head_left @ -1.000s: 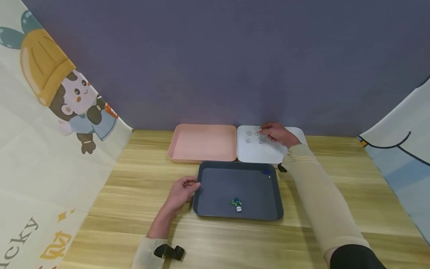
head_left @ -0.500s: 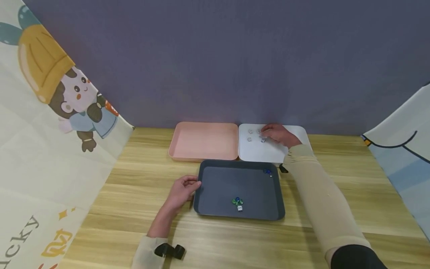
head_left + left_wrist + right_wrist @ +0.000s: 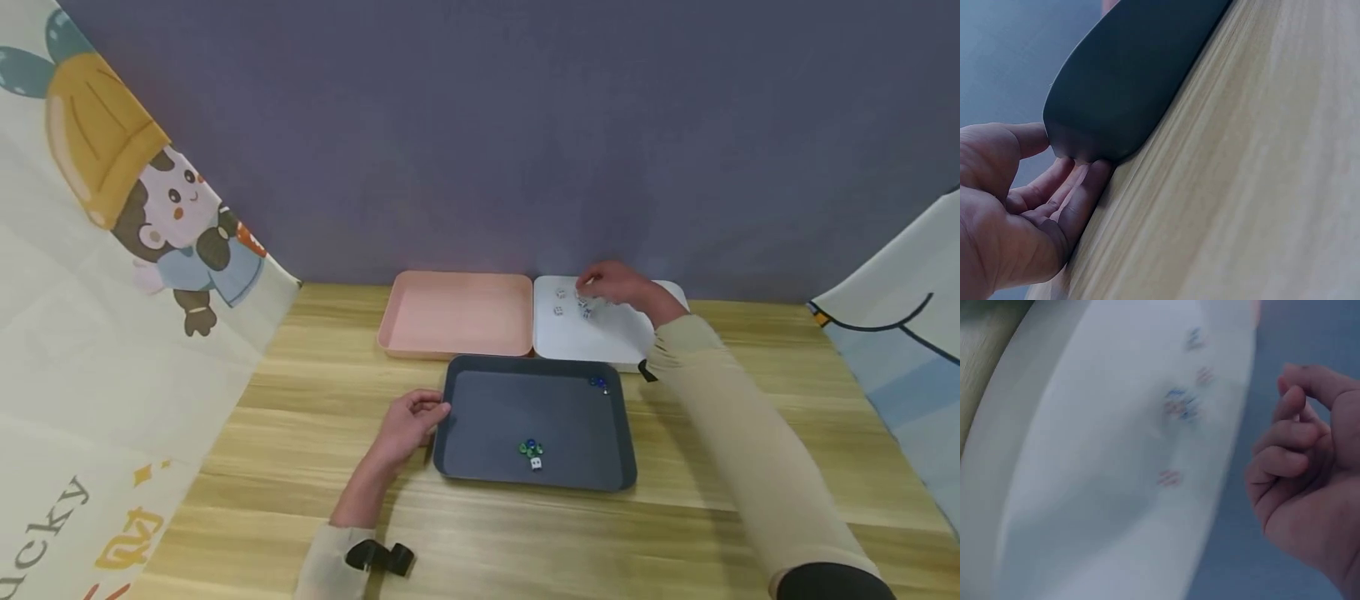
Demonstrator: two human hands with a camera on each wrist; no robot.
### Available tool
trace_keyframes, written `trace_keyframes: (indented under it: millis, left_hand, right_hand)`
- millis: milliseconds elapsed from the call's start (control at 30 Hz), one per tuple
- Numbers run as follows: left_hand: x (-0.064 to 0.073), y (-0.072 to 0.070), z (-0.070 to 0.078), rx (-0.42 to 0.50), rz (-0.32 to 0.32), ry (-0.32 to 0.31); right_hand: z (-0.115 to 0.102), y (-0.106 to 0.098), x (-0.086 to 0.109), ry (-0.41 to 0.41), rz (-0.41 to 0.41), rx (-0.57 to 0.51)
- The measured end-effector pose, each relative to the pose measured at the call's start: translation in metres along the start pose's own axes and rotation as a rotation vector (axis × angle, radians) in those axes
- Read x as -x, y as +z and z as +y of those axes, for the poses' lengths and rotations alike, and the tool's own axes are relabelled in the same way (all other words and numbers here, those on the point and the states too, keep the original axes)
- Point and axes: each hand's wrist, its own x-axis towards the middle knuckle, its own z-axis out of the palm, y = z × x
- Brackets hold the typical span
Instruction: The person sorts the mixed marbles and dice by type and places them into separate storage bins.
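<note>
The left hand (image 3: 406, 427) pinches the left rim of the dark grey tray (image 3: 487, 425). In the left wrist view, its thumb (image 3: 1035, 139) lies at the tray's edge and the other fingers are below it. Over the white tray (image 3: 600, 342) is the right hand (image 3: 617, 283), fingers curled, with nothing visible between the fingertips (image 3: 1294, 394). Several white dice (image 3: 558, 311) lie in that tray beneath and left of this hand; they look blurred in the right wrist view. In the grey tray sit green and blue glass beads (image 3: 530, 448) beside a white die (image 3: 536, 463).
A pink tray (image 3: 457, 317) stands left of the white one, behind the grey tray. A few blue beads (image 3: 598, 382) lie in the grey tray's far right corner. All three trays rest on a wood-grain table (image 3: 300, 400), with a dark cloth wall (image 3: 480, 142) behind.
The right hand has lifted slightly up and back from the dice, and another die shows close to the ones under it. The left hand stays at the grey tray's rim.
</note>
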Motion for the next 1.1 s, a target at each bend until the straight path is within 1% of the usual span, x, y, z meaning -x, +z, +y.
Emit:
trace_keyframes:
  millis: [100,233,333,400,433,500,533,600,700,767,833,967,1033,1100]
  left_hand:
    - [-0.002,0.0,0.002,-0.01,0.002,0.013]
    - [-0.004,0.0,0.003,-0.013,-0.007,0.008]
    - [-0.004,-0.001,0.003,-0.011,-0.01,0.001]
    - [-0.004,-0.002,0.003,-0.013,-0.005,-0.003]
    - [-0.003,-0.002,0.003,-0.012,-0.003,-0.003]
    - [-0.002,-0.003,0.003,-0.014,0.001,-0.002]
    - [-0.002,-0.004,0.003,-0.014,0.001,-0.002]
    - [0.003,-0.004,0.01,-0.023,-0.006,0.003]
    - [0.003,-0.005,0.01,-0.022,-0.016,0.004]
    - [0.003,-0.005,0.01,-0.023,-0.014,0.005]
    - [-0.002,-0.006,0.002,-0.018,-0.004,0.005]
    - [0.0,-0.004,0.0,-0.029,0.003,0.012]
    - [0.001,-0.003,-0.001,-0.029,0.002,0.01]
    - [0.001,-0.003,0.0,-0.036,0.0,0.013]
  right_hand:
    - [-0.024,0.001,0.014,-0.083,-0.008,0.036]
    - [-0.053,0.013,0.036,-0.256,-0.048,0.096]
    - [-0.073,0.031,0.054,-0.419,-0.137,0.152]
    - [-0.085,0.045,0.066,-0.508,-0.203,0.194]
    - [-0.09,0.053,0.072,-0.542,-0.24,0.215]
    - [-0.099,0.069,0.084,-0.584,-0.324,0.241]
    - [-0.103,0.076,0.089,-0.596,-0.373,0.245]
    - [-0.109,0.09,0.099,-0.61,-0.468,0.258]
    - [-0.111,0.107,0.106,-0.594,-0.609,0.275]
    - [-0.11,0.117,0.108,-0.57,-0.675,0.287]
    - [-0.107,0.126,0.109,-0.531,-0.719,0.312]
    - [-0.099,0.141,0.11,-0.467,-0.755,0.409]
    - [-0.097,0.147,0.11,-0.451,-0.766,0.466]
    - [-0.097,0.151,0.11,-0.452,-0.766,0.523]
